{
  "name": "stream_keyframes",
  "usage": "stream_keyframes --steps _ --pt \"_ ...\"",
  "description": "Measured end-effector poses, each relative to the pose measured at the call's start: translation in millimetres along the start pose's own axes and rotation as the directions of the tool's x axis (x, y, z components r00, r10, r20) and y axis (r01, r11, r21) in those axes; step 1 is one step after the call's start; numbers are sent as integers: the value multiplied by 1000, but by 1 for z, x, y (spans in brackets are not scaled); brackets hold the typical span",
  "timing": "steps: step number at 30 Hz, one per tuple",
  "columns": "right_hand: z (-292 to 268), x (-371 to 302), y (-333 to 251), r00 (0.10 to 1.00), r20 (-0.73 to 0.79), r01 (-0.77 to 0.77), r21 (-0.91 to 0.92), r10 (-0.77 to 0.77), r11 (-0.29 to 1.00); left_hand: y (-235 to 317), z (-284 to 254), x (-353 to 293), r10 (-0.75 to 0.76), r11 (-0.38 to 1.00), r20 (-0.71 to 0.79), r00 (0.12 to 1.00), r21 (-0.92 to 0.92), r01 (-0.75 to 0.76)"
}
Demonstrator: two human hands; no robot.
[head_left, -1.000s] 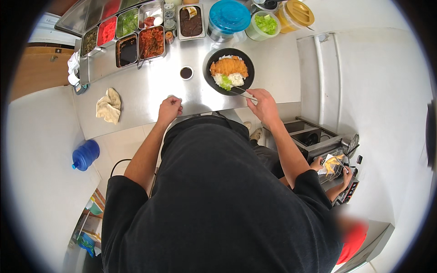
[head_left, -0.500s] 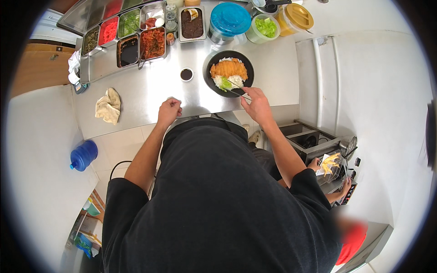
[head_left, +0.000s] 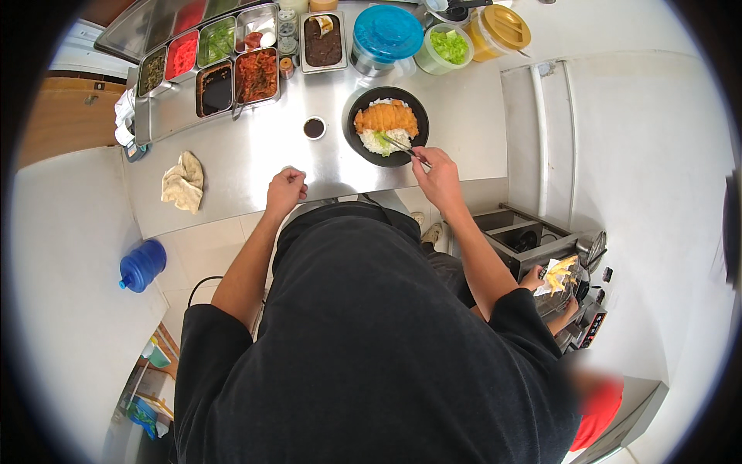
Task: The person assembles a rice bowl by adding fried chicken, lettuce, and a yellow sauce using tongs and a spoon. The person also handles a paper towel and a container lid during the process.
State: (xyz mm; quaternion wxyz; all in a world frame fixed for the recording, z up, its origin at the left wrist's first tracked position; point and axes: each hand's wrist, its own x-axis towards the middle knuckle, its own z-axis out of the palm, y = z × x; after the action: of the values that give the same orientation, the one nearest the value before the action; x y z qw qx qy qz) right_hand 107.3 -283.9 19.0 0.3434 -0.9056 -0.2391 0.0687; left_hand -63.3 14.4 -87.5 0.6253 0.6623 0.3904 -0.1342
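Note:
A black round bowl [head_left: 358, 147] stands on the steel counter, filled with white rice [head_left: 376, 142], a sliced golden fried cutlet [head_left: 386, 117] and a little green lettuce [head_left: 384, 140]. My right hand [head_left: 438, 175] is closed around slim metal tongs [head_left: 399, 145] at the bowl's near right rim. Their tips reach the lettuce on the rice; whether they grip it is too small to tell. Curled into a loose fist, my left hand [head_left: 287, 189] rests at the counter's front edge, with nothing showing in it. Beyond it sits a small white cup of dark sauce [head_left: 314, 127].
Steel pans of toppings [head_left: 256, 75] line the back left, beside a pan of brown sauce [head_left: 323, 50]. Further right are a blue-lidded container [head_left: 388, 35], a lettuce tub [head_left: 444, 48] and a yellow-lidded jug [head_left: 498, 35]. A cloth [head_left: 183, 183] lies left. Behind my right arm, a co-worker holds fried pieces [head_left: 559, 274].
My right hand has shifted slightly, and the tong tips look closer together at the lettuce. My left hand stays put. The co-worker's far hand has moved in toward the fried pieces.

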Motion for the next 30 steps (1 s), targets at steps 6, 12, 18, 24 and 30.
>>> stream_keyframes --steps 6,12,18,24,30 --pt "18 10 4 981 26 195 -187 -193 963 -4 -1 2 3 1000 8 1000 -25 -3" --pt "8 6 -2 996 50 -77 -31 78 997 -9 -1 2 19 999 -1 1000 -43 -19" --pt "-31 16 -19 987 -50 -145 131 153 981 -6 -1 2 -5 997 9 1000 -75 6" --pt "-52 61 -16 990 -111 83 -79 -91 993 -8 -1 1 -1 999 -24 1000 -50 0" --pt "-79 181 24 873 -475 -196 -128 113 972 -7 -3 -1 16 998 -5 1000 -53 -17"
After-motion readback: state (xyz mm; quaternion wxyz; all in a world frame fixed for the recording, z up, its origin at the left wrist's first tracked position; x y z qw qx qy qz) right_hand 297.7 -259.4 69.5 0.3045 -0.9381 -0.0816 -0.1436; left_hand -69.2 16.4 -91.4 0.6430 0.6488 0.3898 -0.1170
